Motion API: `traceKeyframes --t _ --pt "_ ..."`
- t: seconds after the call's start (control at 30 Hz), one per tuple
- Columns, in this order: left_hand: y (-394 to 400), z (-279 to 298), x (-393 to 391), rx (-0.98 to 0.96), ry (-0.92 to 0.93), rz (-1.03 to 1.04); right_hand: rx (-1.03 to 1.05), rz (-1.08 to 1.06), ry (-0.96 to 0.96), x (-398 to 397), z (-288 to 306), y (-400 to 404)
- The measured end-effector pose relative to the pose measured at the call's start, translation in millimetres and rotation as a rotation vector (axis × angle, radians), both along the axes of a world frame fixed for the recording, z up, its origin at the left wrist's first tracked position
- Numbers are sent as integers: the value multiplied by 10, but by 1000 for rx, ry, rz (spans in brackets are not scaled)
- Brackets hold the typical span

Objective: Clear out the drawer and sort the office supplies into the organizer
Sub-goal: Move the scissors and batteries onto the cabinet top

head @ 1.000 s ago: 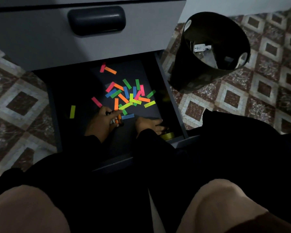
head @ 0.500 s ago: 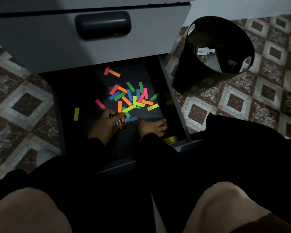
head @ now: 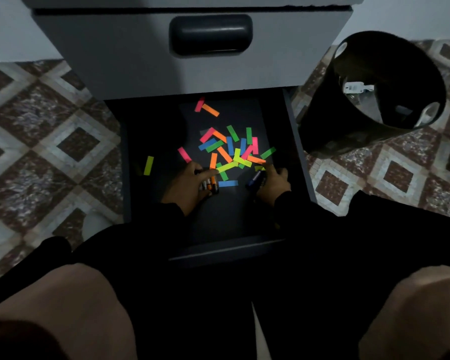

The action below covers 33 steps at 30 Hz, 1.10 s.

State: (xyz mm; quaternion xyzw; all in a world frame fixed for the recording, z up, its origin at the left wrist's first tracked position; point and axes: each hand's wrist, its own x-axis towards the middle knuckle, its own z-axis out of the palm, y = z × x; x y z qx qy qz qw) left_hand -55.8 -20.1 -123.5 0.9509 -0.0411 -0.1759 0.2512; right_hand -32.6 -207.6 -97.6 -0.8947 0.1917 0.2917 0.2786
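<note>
Nearest the camera, two bare knees are seen, and beyond them the front edge of the open drawer (head: 226, 252). Inside it, toward the front, a cluster of small batteries (head: 210, 185) is held in the curled fingers of the left hand (head: 190, 187), the forefinger stretched out toward the paper strips. Beside it, toward the drawer's right wall, a dark blue marker-like object (head: 255, 179) is gripped by the right hand (head: 272, 184), its long axis slanting from front-left to back-right. Just beyond both hands, at the middle of the drawer floor, the coloured paper strips (head: 231, 149) are scattered at every angle; the heap touches the fingertips of both hands, so neither is judged clearly nearer. A lone yellow strip (head: 148, 165) lies apart by the left wall, nearer the left hand. Farther off, a black bin (head: 320, 120) stands on the tiled floor, right of the drawer.
</note>
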Motion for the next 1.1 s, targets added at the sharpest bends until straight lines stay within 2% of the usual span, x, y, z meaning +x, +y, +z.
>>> traceKeyframes --t 0.23,0.4,0.7,0.97,1.1 --pt "-8 -20 33 -12 35 2 93 202 -210 -9 -123 157" --pt "-6 -39 55 -55 34 22 162 360 -281 122 -151 227" --pt "47 -36 97 -103 80 62 128 577 -287 192 -200 259" --pt "31 -42 103 -84 44 100 48 600 -329 252 -252 308" --pt "48 -62 101 -16 -7 111 68 668 -374 261 -257 287"
